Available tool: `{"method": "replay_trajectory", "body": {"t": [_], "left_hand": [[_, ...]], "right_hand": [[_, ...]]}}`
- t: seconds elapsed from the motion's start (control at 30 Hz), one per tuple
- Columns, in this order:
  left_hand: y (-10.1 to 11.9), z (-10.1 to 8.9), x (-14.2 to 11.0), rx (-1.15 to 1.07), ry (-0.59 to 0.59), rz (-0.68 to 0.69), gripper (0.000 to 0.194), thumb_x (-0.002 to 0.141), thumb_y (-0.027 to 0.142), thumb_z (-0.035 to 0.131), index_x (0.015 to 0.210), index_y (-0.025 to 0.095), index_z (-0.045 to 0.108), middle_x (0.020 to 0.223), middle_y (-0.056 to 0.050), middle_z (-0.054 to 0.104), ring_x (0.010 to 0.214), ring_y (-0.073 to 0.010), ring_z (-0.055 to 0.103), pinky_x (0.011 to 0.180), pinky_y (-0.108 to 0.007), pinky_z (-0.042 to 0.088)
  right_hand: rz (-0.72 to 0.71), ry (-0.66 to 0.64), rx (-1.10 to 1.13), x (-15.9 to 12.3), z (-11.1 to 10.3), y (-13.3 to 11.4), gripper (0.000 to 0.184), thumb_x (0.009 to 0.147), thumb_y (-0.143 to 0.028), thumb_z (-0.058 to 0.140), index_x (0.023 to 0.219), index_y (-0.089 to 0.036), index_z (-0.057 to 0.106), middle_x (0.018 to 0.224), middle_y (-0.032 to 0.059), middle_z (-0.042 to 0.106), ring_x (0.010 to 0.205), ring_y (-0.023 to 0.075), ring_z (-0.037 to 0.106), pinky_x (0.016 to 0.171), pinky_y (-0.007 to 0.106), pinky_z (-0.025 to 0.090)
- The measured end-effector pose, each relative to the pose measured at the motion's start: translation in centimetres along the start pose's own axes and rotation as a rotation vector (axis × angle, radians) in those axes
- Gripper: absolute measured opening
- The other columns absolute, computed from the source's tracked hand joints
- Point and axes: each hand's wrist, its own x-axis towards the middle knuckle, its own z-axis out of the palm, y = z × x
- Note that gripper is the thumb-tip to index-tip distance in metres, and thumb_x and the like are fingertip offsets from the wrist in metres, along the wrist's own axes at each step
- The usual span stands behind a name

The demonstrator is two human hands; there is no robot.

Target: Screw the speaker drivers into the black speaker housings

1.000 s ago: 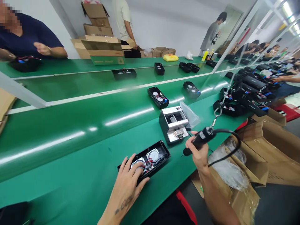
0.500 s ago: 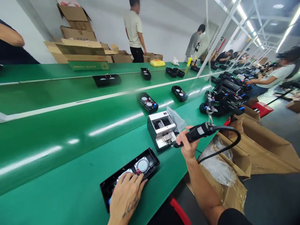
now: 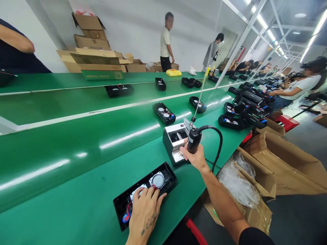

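Note:
My left hand (image 3: 145, 211) is closed over the near wall of a black speaker housing (image 3: 167, 173), fingers reaching inside onto the speakers. In the housing are two round speaker drivers (image 3: 157, 179), red wires and a blue part (image 3: 126, 218). My right hand (image 3: 195, 158) is wrapped round a black electric screwdriver (image 3: 194, 140), which hangs from a cord and has a thick black cable. It stands nearly upright at the front of a screw feeder (image 3: 167, 143). The screwdriver's tip is hidden behind my hand.
Other speaker housings (image 3: 164, 113) lie on the green conveyor (image 3: 127, 131), with a pile (image 3: 250, 102) of them at right. Open cardboard boxes (image 3: 286, 163) and clear plastic bags (image 3: 238, 185) stand below the table's right edge. Co-workers (image 3: 298, 85) are along the line; a person (image 3: 166, 42) stands behind it.
My right hand has turned the screwdriver from slanted to nearly upright and brought it left, to the screw feeder's front. My left hand stays on the housing. The view has shifted slightly.

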Motion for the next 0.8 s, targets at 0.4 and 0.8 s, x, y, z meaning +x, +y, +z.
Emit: {"method": "replay_trajectory", "body": {"t": [0.4, 0.8], "left_hand": [[0.3, -0.7, 0.2, 0.013, 0.001, 0.014, 0.027, 0.111, 0.032, 0.055, 0.092, 0.022, 0.072, 0.085, -0.003, 0.068, 0.083, -0.0261, 0.063, 0.098, -0.049, 0.039], [-0.1, -0.3, -0.2, 0.028, -0.022, 0.038, 0.022, 0.11, 0.028, 0.055, 0.098, 0.022, 0.071, 0.089, -0.002, 0.068, 0.085, -0.0241, 0.063, 0.097, -0.048, 0.042]], "right_hand": [[-0.224, -0.2, 0.499, -8.2, 6.2, -0.6, 0.03, 0.106, -0.023, 0.067, 0.129, -0.036, 0.054, 0.072, -0.0106, 0.054, 0.045, 0.0067, 0.046, 0.044, 0.018, 0.043], [-0.167, -0.21, 0.391, -9.3, 7.4, 1.9, 0.028, 0.104, -0.029, 0.071, 0.123, -0.032, 0.051, 0.07, -0.0112, 0.051, 0.043, 0.0067, 0.045, 0.043, 0.019, 0.042]]}}
